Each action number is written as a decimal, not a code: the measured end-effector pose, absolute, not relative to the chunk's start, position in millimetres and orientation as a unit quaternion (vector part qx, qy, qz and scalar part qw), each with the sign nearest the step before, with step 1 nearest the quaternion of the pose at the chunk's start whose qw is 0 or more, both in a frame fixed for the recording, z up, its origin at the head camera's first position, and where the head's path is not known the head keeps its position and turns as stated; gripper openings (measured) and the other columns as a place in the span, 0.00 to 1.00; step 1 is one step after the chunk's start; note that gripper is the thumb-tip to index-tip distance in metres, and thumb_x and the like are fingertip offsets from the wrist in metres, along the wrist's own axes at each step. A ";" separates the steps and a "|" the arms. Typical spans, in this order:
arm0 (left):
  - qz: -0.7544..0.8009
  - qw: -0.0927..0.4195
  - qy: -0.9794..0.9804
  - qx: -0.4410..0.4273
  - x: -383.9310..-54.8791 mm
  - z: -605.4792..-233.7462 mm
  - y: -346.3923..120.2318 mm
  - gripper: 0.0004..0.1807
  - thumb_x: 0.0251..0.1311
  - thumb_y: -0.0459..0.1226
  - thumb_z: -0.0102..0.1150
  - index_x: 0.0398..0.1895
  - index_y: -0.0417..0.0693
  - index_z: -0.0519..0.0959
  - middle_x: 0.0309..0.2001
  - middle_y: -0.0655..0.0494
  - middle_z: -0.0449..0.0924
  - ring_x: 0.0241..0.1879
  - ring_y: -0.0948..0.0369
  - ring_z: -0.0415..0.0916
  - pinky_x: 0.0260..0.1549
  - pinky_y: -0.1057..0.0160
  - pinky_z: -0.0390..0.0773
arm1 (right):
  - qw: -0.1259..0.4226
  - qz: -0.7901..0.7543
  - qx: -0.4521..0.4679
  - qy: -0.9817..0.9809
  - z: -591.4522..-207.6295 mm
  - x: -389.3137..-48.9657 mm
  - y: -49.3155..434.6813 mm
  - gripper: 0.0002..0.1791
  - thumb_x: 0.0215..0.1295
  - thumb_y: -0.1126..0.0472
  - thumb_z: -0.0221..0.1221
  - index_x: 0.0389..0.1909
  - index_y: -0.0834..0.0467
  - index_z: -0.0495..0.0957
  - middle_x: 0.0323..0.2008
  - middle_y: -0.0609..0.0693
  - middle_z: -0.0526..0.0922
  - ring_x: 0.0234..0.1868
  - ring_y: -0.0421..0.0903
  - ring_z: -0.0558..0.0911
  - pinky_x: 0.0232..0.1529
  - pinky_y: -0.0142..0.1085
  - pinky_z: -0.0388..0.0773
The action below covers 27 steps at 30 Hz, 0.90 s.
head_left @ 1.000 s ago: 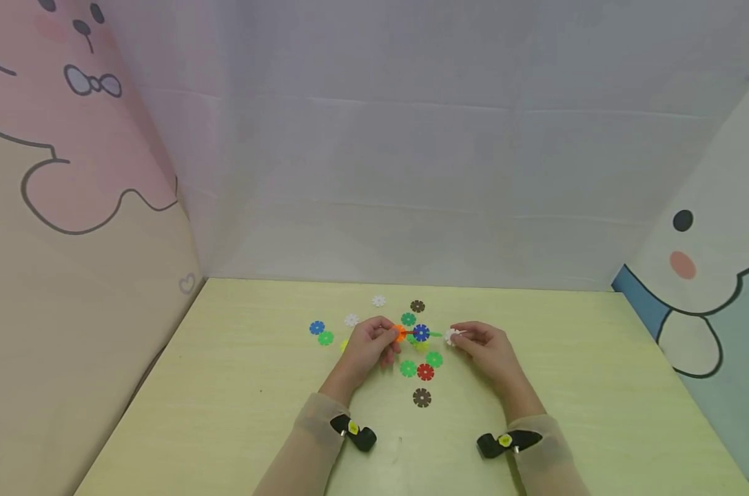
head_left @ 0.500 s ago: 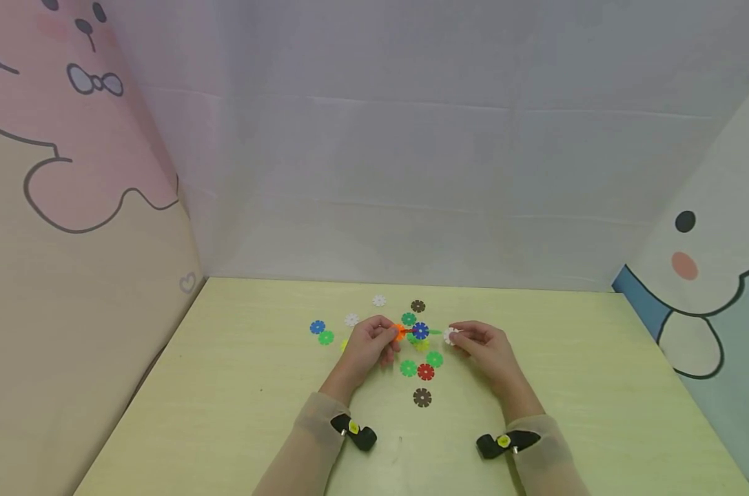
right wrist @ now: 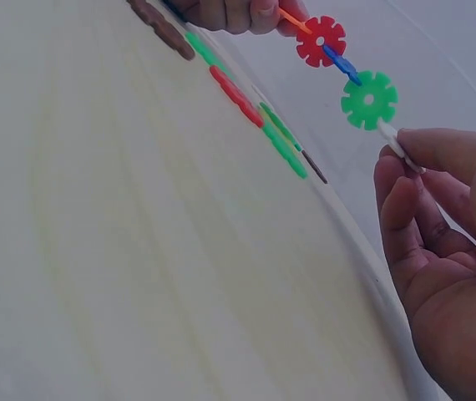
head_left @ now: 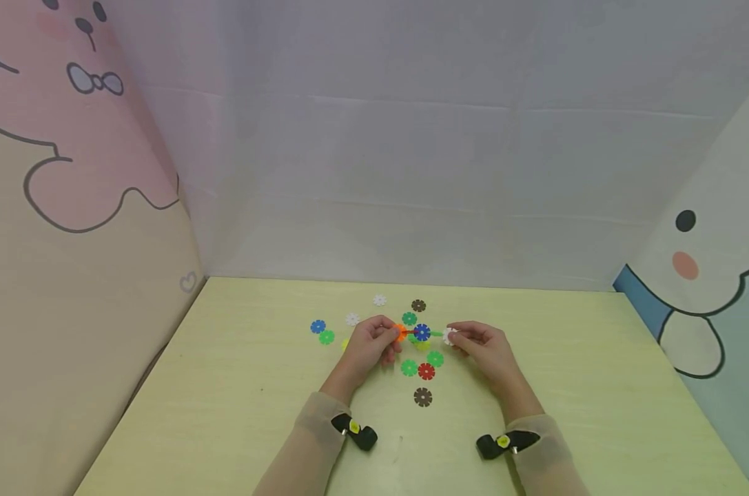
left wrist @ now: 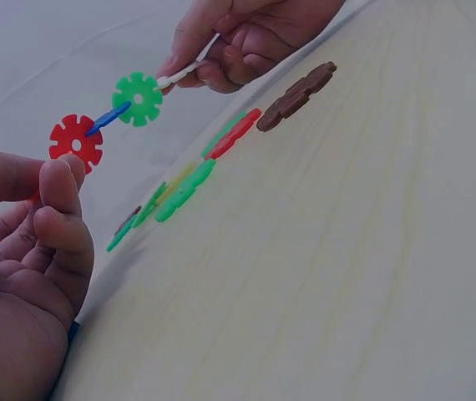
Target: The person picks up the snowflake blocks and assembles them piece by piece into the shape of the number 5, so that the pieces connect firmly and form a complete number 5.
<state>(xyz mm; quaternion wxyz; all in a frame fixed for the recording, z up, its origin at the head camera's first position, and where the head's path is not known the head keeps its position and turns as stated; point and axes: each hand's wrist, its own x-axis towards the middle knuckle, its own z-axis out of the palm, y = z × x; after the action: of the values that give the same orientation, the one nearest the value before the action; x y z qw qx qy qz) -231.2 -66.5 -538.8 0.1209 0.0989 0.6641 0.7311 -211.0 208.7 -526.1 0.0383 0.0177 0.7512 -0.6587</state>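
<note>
My left hand (head_left: 368,343) pinches an orange notched plastic disc (right wrist: 295,20) between thumb and fingers. From it runs a chain held above the table: a red disc (right wrist: 321,42), a blue disc (head_left: 422,333) and a green disc (left wrist: 137,99), each set crosswise to its neighbour. In my right hand (head_left: 482,346), thumb and fingertips pinch a white disc (right wrist: 398,149). Its edge meets the green disc's rim; how deep it sits in a slot I cannot tell. My fingers hide part of both the orange and the white disc.
Loose discs lie flat on the pale table (head_left: 225,413): several green, a red one (head_left: 426,371), brown ones (head_left: 422,397) near and far, a blue one (head_left: 317,326), white ones (head_left: 380,300) and yellow ones partly hidden. A white curtain (head_left: 362,172) hangs behind.
My right hand has shifted slightly left with the white disc, and the gap to the chain's green disc has narrowed until they meet. My left hand stays nearly still.
</note>
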 end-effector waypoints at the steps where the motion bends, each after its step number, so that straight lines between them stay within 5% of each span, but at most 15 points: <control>1: 0.730 0.120 0.665 0.100 -231.2 -538.6 -66.4 0.06 0.80 0.33 0.60 0.43 0.39 0.78 0.28 0.51 0.86 0.21 0.61 0.76 0.20 0.67 0.76 | 0.038 -0.659 0.017 0.751 -526.3 -211.0 208.9 0.15 0.74 0.65 0.70 0.58 0.68 0.86 0.40 0.51 0.91 0.40 0.43 0.87 0.43 0.32 0.85; 27: 0.719 0.112 0.677 0.110 -230.7 -540.0 -68.1 0.06 0.80 0.34 0.60 0.41 0.42 0.79 0.28 0.52 0.86 0.21 0.62 0.77 0.20 0.67 0.77 | 0.056 -0.662 -0.008 0.747 -524.2 -208.0 206.3 0.18 0.73 0.65 0.71 0.58 0.70 0.86 0.43 0.51 0.92 0.41 0.40 0.88 0.44 0.32 0.85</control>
<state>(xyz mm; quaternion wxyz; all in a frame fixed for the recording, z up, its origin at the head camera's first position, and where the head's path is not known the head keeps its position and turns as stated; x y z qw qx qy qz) -230.7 -68.1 -540.0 0.1115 0.1102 0.6770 0.7190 -208.0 206.3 -524.2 0.0557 -0.0076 0.7473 -0.6621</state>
